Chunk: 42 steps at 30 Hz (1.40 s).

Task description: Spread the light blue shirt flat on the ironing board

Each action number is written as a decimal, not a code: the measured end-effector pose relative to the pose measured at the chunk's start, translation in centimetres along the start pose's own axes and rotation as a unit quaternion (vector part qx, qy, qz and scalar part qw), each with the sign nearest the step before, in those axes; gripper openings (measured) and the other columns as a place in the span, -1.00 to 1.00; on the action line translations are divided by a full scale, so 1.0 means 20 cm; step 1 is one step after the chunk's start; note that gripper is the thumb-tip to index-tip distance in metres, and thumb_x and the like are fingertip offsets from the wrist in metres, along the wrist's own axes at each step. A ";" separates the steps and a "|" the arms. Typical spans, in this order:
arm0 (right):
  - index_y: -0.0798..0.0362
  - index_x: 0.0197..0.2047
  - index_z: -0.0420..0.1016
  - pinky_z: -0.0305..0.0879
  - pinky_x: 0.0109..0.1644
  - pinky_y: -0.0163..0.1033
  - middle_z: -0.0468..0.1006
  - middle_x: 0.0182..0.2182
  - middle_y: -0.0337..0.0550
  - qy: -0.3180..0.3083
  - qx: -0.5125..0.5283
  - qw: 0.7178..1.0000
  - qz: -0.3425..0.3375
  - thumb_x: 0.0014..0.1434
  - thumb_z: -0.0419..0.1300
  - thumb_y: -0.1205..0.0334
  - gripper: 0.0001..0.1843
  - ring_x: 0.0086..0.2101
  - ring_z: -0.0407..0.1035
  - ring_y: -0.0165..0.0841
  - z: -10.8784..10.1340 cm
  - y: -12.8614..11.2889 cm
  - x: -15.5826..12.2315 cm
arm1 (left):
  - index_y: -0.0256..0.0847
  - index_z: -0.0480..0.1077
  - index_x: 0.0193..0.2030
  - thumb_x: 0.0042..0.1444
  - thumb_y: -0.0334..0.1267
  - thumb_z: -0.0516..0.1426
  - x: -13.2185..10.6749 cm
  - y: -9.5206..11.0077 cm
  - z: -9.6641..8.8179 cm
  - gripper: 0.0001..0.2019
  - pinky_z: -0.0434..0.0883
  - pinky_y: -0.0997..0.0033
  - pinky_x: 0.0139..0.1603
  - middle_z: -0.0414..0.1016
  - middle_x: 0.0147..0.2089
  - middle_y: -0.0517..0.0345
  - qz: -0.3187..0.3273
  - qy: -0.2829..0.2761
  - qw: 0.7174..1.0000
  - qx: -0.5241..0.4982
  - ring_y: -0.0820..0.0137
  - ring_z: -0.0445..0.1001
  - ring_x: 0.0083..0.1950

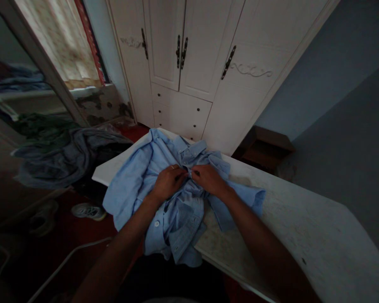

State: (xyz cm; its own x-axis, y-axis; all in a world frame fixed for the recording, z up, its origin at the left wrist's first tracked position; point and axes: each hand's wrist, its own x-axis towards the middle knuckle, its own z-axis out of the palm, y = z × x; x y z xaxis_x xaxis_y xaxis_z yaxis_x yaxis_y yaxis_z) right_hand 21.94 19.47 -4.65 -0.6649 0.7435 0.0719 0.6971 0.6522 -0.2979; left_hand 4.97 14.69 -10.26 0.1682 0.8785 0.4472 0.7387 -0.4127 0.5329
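Observation:
A light blue button-up shirt lies crumpled across the near end of a white table, its collar toward the wardrobe and part of it hanging over the table's front edge. My left hand and my right hand meet at the shirt's front just below the collar. Both hands pinch the fabric there, fingertips almost touching each other. A ring shows on my left hand.
A white wardrobe with dark handles and small drawers stands behind the table. A heap of grey and dark clothes lies to the left. A shoe sits on the red floor. A brown box is beside the wardrobe.

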 end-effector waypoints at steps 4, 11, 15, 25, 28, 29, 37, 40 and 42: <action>0.14 -0.34 0.57 0.08 -0.30 -0.31 0.57 -0.42 -0.12 0.000 0.064 0.998 -0.026 0.24 0.10 0.33 -0.78 -0.39 0.37 -0.38 0.00 0.04 0.00 | -0.19 0.46 -0.15 0.30 -0.25 -0.03 0.00 0.01 0.01 -0.76 0.31 0.35 -0.18 0.45 -0.27 0.03 0.012 -0.025 0.998 0.059 0.31 0.40 -0.22; 0.14 -0.42 0.50 0.00 -0.35 -0.31 0.48 -0.51 -0.18 -0.003 0.068 0.997 -0.037 0.21 0.11 0.36 -0.79 -0.45 0.27 -0.41 0.01 0.03 0.01 | -0.22 0.43 -0.26 0.22 -0.40 -0.07 0.00 0.01 0.00 -0.76 0.30 0.35 -0.19 0.44 -0.28 0.03 0.015 -0.035 0.999 0.000 0.31 0.39 -0.22; 0.14 -0.43 0.47 0.00 -0.35 -0.32 0.44 -0.52 -0.20 -0.007 0.078 0.996 -0.050 0.22 0.11 0.36 -0.80 -0.46 0.26 -0.42 0.03 0.03 0.01 | -0.24 0.41 -0.34 0.21 -0.39 -0.06 0.00 -0.01 -0.01 -0.76 0.29 0.36 -0.23 0.39 -0.35 0.05 0.004 -0.034 0.998 -0.049 0.34 0.38 -0.28; 0.15 -0.41 0.52 0.09 -0.35 -0.35 0.49 -0.52 -0.22 0.043 0.186 0.981 -0.022 0.19 0.14 0.29 -0.80 -0.46 0.32 -0.43 0.12 0.07 0.02 | -0.28 0.46 -0.38 0.19 -0.36 -0.03 0.01 -0.04 -0.01 -0.75 0.27 0.40 -0.25 0.39 -0.39 0.08 -0.037 -0.025 0.993 -0.111 0.38 0.37 -0.32; 0.12 -0.38 0.54 0.15 -0.31 -0.35 0.57 -0.45 -0.18 0.073 0.215 0.974 0.010 0.16 0.17 0.29 -0.85 -0.42 0.38 -0.41 0.16 0.07 0.03 | -0.27 0.49 -0.37 0.19 -0.31 0.01 0.01 -0.02 -0.01 -0.76 0.28 0.43 -0.25 0.41 -0.40 0.11 -0.056 -0.018 0.986 -0.158 0.41 0.37 -0.33; 0.11 -0.41 0.54 0.15 -0.31 -0.35 0.57 -0.45 -0.17 0.086 0.212 0.973 0.030 0.14 0.17 0.31 -0.86 -0.42 0.38 -0.40 0.18 0.08 0.04 | -0.26 0.50 -0.34 0.19 -0.28 0.03 0.01 -0.01 -0.01 -0.77 0.29 0.44 -0.23 0.44 -0.38 0.11 -0.058 -0.025 0.980 -0.190 0.41 0.39 -0.31; 0.08 -0.54 0.35 0.07 -0.40 -0.34 0.35 -0.59 -0.30 0.126 0.316 0.932 0.124 0.04 0.11 0.25 -0.84 -0.50 0.25 -0.42 0.21 0.15 0.12 | -0.27 0.51 -0.33 0.10 -0.27 0.01 -0.01 0.06 -0.04 -0.76 0.35 0.44 -0.20 0.54 -0.33 0.10 -0.111 -0.031 0.953 -0.279 0.37 0.47 -0.26; 0.06 -0.54 0.28 0.02 -0.44 -0.33 0.22 -0.61 -0.33 0.092 0.385 0.910 0.122 0.02 0.07 0.16 -0.81 -0.53 0.15 -0.44 0.12 0.19 0.10 | -0.26 0.44 -0.48 0.03 -0.34 -0.05 -0.02 0.03 -0.04 -0.75 0.28 0.45 -0.32 0.45 -0.48 0.15 -0.116 -0.012 0.974 -0.195 0.42 0.40 -0.40; 0.06 -0.53 0.26 0.04 -0.43 -0.33 0.20 -0.59 -0.33 0.037 0.426 0.900 0.079 0.01 0.06 0.15 -0.82 -0.52 0.13 -0.45 0.05 0.22 0.07 | -0.26 0.39 -0.53 0.05 -0.32 -0.06 -0.01 0.03 -0.03 -0.75 0.21 0.45 -0.38 0.36 -0.55 0.18 -0.118 -0.018 0.983 -0.136 0.44 0.33 -0.47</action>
State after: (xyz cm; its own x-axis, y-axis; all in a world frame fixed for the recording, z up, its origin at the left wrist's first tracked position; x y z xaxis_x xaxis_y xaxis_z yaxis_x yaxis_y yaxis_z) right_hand 23.77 23.27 -6.76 -0.5327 0.8461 0.0185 0.3014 0.2100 -0.9301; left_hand 4.87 14.04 -9.61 0.0387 0.9635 0.2651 0.5585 -0.2408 0.7938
